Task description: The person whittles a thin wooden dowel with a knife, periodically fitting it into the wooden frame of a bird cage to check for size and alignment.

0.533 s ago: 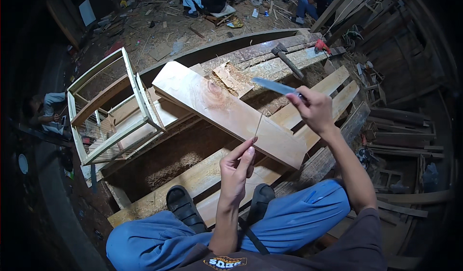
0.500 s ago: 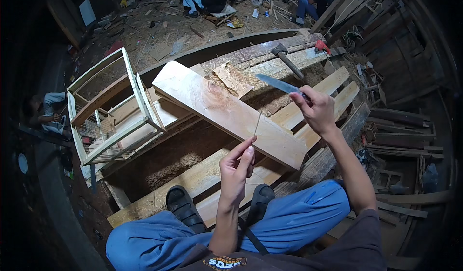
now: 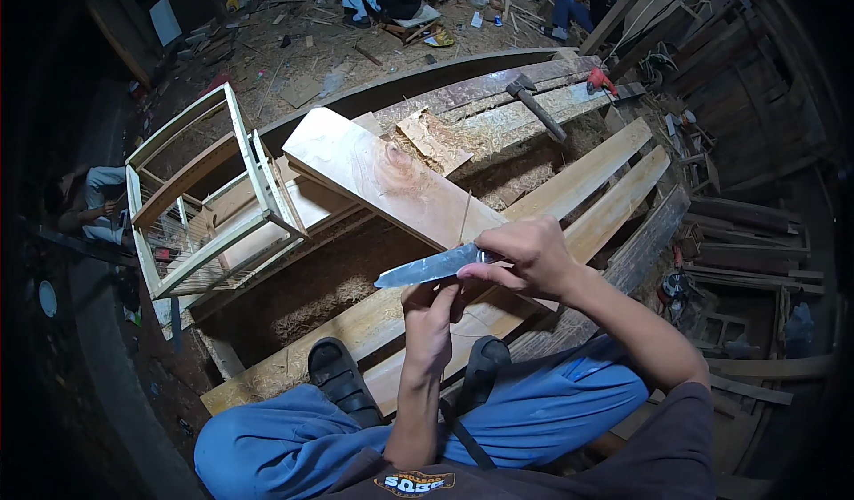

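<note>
Silver-grey and speckled, a knife (image 3: 425,267) lies across the tips of the left fingers, gripped at its handle by the clenched fingers of the right hand (image 3: 527,253), its blade pointing left. Below the blade, the left hand (image 3: 429,329) pinches a thin stick (image 3: 465,215), which rises above the steel and leans slightly right; the knife hides part of that grip. Just beyond the fingers, a thick pale board (image 3: 369,157) with a dark knot rests at an angle across long slats (image 3: 578,180). Farther ahead of the fingers lie a flat brown wood scrap (image 3: 434,147) and, to the right, a hammer (image 3: 538,110) with a red power tool (image 3: 600,82) behind it. Well to the left of the fingers, a cream wooden cage (image 3: 247,153) stands with thin bars. Curled shavings (image 3: 320,306) gather left of the fingers, and dark sandals (image 3: 338,380) sit nearer the body, below blue trouser legs (image 3: 569,389).
</note>
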Demonstrator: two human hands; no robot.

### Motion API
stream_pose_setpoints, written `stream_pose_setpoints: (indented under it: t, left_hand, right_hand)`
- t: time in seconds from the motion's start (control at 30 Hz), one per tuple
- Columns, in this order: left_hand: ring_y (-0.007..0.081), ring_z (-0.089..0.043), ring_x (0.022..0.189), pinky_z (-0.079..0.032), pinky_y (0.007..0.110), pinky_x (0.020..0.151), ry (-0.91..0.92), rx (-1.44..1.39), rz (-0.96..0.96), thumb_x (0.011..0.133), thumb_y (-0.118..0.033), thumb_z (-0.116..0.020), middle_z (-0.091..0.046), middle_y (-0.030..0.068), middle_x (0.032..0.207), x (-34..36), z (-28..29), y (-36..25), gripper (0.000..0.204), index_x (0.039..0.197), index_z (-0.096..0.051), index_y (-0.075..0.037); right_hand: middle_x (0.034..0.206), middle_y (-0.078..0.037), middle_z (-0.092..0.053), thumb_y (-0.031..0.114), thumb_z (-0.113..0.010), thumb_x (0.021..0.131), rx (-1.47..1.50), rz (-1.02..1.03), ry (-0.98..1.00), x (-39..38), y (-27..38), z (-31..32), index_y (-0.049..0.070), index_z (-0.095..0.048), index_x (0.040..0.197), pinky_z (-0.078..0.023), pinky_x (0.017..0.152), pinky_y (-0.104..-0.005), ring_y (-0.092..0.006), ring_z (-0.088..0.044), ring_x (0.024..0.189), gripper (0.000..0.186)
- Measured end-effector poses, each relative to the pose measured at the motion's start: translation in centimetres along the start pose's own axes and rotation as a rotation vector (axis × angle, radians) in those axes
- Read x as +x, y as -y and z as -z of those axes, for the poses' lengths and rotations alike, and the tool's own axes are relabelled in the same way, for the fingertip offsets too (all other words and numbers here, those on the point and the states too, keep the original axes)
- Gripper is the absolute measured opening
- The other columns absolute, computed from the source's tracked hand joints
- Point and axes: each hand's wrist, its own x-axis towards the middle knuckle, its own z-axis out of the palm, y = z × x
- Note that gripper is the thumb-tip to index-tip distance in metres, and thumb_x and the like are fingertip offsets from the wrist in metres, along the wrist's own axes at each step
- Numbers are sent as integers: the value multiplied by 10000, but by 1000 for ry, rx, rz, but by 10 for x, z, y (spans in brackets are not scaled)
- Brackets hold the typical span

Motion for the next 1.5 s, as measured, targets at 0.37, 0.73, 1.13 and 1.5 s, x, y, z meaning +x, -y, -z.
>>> stream_pose_setpoints:
  t: [0.37,0.73,1.13,1.5]
  left_hand:
    - [2,-327,540,-230,214,480,86,7,50,1020,-150,-648,-498,-85,708,1,-4,-6,271,1253,-700,-22]
    - [0,-408,603,-329,175,499,40,63,-17,1047,-186,-602,-541,-39,787,7,7,-9,378,1401,-599,-53]
    - [6,-367,579,-273,196,491,111,-30,102,993,-15,-533,-553,-46,809,-2,3,-10,475,1467,-510,-16]
    - [4,-298,542,-234,197,468,219,-95,183,1041,-144,-592,-445,-84,711,-1,3,-10,401,1429,-567,-40]
  right_hand:
    - [632,-82,-631,428,-753,889,-262,-353,-110,-8,-37,30,134,-723,814,-449,499,-353,-244,-624,534,305]
    - [579,-92,-612,428,-736,911,-142,-302,-151,-7,-19,30,95,-665,777,-450,473,-372,-245,-650,522,366]
    - [575,-72,-571,414,-832,803,18,23,20,2,3,8,116,-707,784,-420,487,-364,-253,-582,494,324]
    - [545,-50,-578,498,-733,895,-219,-322,-194,-11,-47,31,130,-710,783,-401,458,-350,-209,-573,467,385]
